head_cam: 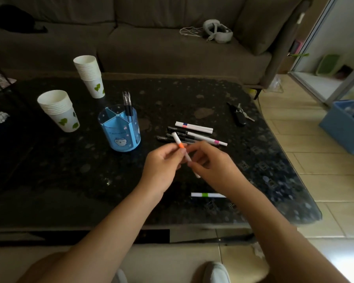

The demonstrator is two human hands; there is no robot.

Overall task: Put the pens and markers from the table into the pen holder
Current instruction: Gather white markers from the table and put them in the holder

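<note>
A blue pen holder (122, 133) stands on the dark table (70, 176), with two black pens (127, 105) upright in its back compartment. Both hands meet just right of it, above the table. My left hand (164, 166) and my right hand (215, 166) both grip a white marker with an orange band (179, 144), which is tilted with its cap end up and left. Behind the hands lies a loose pile of pens and markers (194, 132). A white marker with a green band (206, 194) lies near my right forearm.
Two stacks of paper cups (58, 110) (90, 75) stand left of and behind the holder. Keys (239, 114) lie at the table's right side. A sofa (151, 37) runs behind the table. A blue bin (347, 127) sits on the tiled floor to the right.
</note>
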